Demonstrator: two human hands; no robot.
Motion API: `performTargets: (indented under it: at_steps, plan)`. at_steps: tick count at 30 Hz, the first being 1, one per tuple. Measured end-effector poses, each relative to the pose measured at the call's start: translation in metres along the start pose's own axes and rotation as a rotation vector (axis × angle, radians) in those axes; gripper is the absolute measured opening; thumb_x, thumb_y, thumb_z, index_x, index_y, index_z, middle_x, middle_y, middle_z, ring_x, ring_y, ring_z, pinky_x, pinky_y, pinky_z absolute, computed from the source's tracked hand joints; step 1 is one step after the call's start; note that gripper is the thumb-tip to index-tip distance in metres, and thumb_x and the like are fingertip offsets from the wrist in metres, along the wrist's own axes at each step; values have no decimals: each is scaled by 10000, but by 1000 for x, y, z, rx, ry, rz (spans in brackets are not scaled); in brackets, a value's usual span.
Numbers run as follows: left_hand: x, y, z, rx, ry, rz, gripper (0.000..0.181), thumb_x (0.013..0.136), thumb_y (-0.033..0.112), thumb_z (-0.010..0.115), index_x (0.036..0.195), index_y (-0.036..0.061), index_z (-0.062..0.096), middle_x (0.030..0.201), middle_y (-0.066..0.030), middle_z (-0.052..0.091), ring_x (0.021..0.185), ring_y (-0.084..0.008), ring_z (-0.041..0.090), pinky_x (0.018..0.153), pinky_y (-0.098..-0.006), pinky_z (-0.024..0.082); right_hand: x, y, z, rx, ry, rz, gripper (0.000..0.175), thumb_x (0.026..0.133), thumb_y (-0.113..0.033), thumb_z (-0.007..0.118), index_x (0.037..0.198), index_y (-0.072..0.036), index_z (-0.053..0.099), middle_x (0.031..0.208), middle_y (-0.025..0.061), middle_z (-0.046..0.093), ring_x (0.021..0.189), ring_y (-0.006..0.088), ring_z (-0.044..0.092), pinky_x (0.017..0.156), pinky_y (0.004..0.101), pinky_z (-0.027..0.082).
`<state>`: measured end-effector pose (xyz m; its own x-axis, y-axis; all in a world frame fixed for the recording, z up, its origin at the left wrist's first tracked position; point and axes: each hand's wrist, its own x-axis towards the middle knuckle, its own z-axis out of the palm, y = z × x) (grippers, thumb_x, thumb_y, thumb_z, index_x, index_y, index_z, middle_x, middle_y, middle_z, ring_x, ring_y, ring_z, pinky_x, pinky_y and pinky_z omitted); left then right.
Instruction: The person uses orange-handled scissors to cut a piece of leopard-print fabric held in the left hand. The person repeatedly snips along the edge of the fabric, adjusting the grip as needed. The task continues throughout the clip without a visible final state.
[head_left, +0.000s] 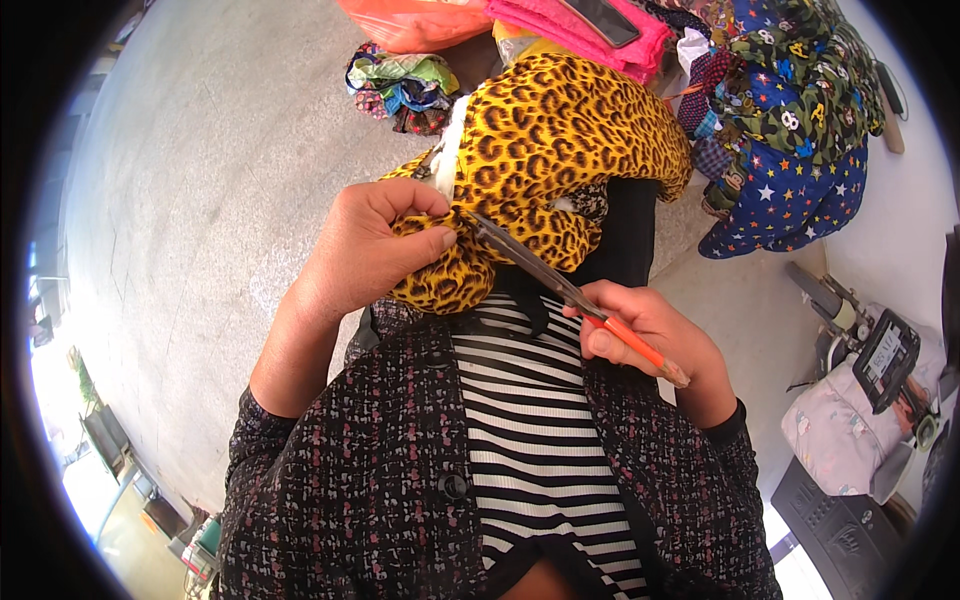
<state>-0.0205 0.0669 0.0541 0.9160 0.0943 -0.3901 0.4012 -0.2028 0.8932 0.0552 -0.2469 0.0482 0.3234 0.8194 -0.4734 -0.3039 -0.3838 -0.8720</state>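
Observation:
Across my lap lies a yellow leopard-print fabric piece (559, 127), with white stuffing or lining (450, 154) showing along its left side. My left hand (367, 251) pinches an edge of this fabric between thumb and forefinger. In my right hand (645, 322) is a pair of scissors (529, 259) with long dark blades and red-orange handles. The blade tips touch the cloth right beside my left fingertips. Whether the tips are parted there is too small to tell.
Bundled patterned cloths (401, 86) lie on the concrete floor (187, 150) ahead. Behind the leopard print are an orange plastic bag (420, 22) and a pink cloth (525, 22) bearing a smartphone (604, 19). Star-print and camouflage fabric bundles (787, 195) stand at right, near a scooter (847, 412).

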Motion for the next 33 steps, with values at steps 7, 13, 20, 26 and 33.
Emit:
performTargets:
  at_steps: [7, 13, 20, 26, 33]
  plan:
    - [-1, 1, 2, 13, 31, 6, 163, 837, 21, 749, 982, -18, 687, 885, 20, 676, 788, -30, 586, 711, -195, 493, 1, -9, 2, 10, -2, 73, 454, 946, -286, 715, 1225, 47, 581, 1002, 78, 675, 870, 101, 612, 790, 268, 512]
    - [-2, -2, 8, -67, 76, -16, 153, 841, 14, 746, 980, -11, 686, 893, 14, 690, 789, -34, 603, 715, -197, 501, 3, -15, 9, 113, 29, 99, 437, 954, -258, 701, 1229, 57, 571, 892, 8, 619, 805, 55, 555, 731, 232, 475]
    - [-1, -15, 15, -372, 55, -46, 117, 864, -1, 740, 968, 9, 686, 916, -4, 712, 805, -51, 634, 742, -217, 530, 5, -13, 17, 181, 49, 25, 398, 964, -226, 668, 1231, 54, 570, 828, -25, 571, 748, 31, 502, 700, 206, 438]
    - [-3, -18, 19, -380, 101, -33, 107, 869, -2, 735, 961, 11, 683, 920, -7, 714, 807, -58, 641, 748, -220, 534, 13, -2, 12, 60, 63, -70, 426, 929, -226, 715, 1237, 38, 583, 809, -31, 561, 740, 33, 497, 688, 214, 435]
    - [-3, -12, 16, -308, 114, -41, 106, 862, -16, 728, 953, 11, 680, 911, 0, 710, 808, -53, 638, 747, -213, 528, 8, -9, -3, -293, 150, -76, 521, 814, -262, 831, 1218, -16, 611, 730, 26, 533, 668, 103, 505, 622, 270, 432]
